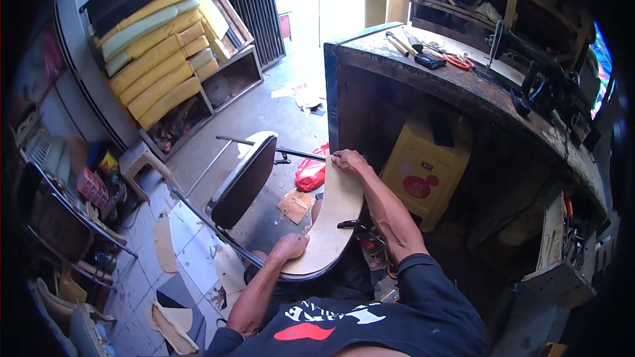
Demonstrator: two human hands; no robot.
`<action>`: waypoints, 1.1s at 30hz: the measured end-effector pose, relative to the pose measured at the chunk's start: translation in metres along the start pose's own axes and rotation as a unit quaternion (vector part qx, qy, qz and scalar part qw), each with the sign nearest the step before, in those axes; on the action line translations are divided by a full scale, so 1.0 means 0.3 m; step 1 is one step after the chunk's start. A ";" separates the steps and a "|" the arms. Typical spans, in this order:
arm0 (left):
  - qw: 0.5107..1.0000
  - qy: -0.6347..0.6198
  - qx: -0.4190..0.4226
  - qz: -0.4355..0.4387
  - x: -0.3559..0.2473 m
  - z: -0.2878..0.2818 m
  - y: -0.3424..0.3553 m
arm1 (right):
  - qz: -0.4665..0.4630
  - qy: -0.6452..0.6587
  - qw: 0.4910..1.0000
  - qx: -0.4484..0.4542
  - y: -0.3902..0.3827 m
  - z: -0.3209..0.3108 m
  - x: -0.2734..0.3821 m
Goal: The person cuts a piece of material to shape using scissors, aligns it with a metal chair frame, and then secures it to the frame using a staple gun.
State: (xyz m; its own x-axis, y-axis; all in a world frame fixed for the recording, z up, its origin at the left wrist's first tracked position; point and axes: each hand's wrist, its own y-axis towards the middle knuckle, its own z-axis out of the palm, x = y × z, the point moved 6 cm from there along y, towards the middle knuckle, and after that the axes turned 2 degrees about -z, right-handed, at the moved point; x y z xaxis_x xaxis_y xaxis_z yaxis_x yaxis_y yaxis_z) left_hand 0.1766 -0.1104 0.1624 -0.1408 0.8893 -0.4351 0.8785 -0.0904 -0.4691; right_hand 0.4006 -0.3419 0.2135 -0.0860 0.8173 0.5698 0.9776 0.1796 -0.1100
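Note:
A curved tan board (338,218), which looks like thin plywood, lies against a metal-tubed chair frame (215,231) in front of my lap. My right hand (350,162) grips the board's far end, fingers curled over its edge. At the near left end, my left hand (289,248) is closed on the board's inner edge; part of its fingers is hidden. A small black bracket-like piece (348,224) sits at the board's right edge. Left of the board, the chair's dark padded part (246,182) stands tilted within the frame.
A worktable (479,76) at the right carries a sewing machine (529,59), scissors (458,61) and hand tools. Beneath it is a yellow plastic stool (426,172). Yellow foam pads (159,53) are stacked at the far left. Scraps and a red bag (311,173) litter the floor.

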 end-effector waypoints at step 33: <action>0.991 0.025 -0.128 -0.030 0.024 0.005 -0.172 | -0.029 -0.108 0.994 -0.015 -0.073 0.027 0.019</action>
State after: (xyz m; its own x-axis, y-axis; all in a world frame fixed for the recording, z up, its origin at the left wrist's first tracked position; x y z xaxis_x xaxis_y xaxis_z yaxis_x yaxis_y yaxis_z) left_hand 0.1296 -0.1002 0.1822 -0.1783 0.9115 -0.3706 0.9572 0.0734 -0.2799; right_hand 0.3771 -0.3368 0.2127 -0.1788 0.9049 0.3862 0.9748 0.2162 -0.0555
